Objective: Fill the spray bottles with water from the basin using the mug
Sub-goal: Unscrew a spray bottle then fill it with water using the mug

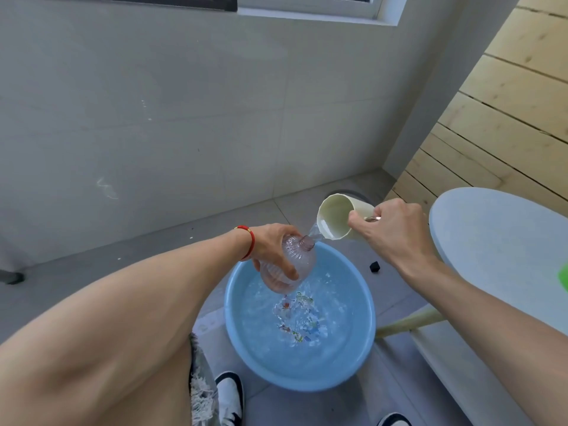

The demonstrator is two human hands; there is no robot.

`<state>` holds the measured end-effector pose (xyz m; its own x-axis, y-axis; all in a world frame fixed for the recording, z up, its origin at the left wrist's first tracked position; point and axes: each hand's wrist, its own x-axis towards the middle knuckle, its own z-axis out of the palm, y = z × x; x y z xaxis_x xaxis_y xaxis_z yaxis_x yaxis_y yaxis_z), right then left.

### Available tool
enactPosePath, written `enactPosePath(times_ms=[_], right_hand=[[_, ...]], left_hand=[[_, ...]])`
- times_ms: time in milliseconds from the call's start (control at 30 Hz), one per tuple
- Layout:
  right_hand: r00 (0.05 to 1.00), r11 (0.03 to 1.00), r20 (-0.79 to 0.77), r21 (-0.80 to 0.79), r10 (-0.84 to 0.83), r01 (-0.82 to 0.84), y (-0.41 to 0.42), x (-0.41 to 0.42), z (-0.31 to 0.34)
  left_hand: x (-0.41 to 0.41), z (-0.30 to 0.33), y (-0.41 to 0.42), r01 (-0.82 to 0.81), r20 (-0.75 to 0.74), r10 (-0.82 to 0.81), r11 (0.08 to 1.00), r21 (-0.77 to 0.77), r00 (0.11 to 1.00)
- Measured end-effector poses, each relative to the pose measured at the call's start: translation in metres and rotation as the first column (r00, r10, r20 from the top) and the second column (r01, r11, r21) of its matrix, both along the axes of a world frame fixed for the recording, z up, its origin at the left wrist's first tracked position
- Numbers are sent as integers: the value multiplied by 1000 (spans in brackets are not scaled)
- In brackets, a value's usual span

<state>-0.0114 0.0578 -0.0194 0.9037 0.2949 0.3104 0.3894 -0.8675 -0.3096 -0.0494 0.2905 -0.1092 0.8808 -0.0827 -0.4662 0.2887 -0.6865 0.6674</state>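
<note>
My left hand (270, 247) grips a clear ribbed spray bottle (292, 265) without its spray head, tilted with the open neck toward the upper right, above the blue basin (242, 342). My right hand (390, 232) holds a cream mug (335, 221) tipped to the left. A thin stream of water runs from the mug's lip into the bottle's neck. The basin holds rippling water, with a coloured pattern showing on its bottom.
A round white table (498, 250) stands at the right with something green (564, 276) at its edge. A small black object (374, 266) lies on the grey floor past the basin. A grey wall is ahead, wooden planks at right. My shoes (229, 392) are near the basin.
</note>
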Motion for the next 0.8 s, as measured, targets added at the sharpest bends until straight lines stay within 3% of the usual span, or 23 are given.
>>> enactPosePath(times_ms=[800], right_hand=[[955, 989, 264, -93, 137, -116, -4, 9, -14]], left_hand=[[2, -3, -2, -4, -58, 5, 1000, 10, 998]])
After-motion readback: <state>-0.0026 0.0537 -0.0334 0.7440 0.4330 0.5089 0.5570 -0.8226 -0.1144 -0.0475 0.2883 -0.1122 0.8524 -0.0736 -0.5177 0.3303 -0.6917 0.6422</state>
